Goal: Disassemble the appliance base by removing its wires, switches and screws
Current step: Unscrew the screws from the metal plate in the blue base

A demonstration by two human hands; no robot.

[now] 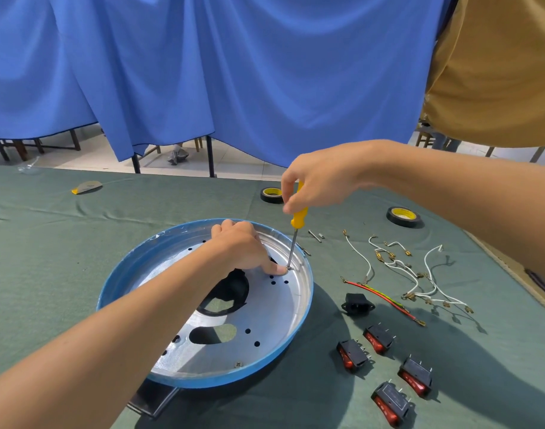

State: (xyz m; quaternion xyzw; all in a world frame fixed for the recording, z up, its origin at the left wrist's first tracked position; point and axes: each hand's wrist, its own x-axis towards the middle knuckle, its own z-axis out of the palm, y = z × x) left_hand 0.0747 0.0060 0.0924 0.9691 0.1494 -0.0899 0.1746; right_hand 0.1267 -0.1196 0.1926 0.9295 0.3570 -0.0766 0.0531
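Note:
The round appliance base point(274, 345), silver inside with a blue rim, lies on the green tablecloth. My right hand point(317, 184) grips a yellow-handled screwdriver point(297, 222) upright, its tip on a screw point(288, 268) near the base's far right wall. My left hand point(243, 246) rests inside the base, its fingertips pressing right beside that screw. Another screw point(238, 364) sits near the base's front rim. Right of the base lie several white wires point(419, 274), a red wire point(385, 300), a black socket point(356, 305) and several red rocker switches point(385, 363).
Two rolls of black tape point(272, 195) point(402, 216) lie farther back on the table. Small loose metal parts point(314, 235) lie beyond the base. A yellow-edged scrap point(87, 187) is at the far left. A blue curtain point(234, 72) hangs behind the table. A black handle point(153, 400) sticks out under the base's front.

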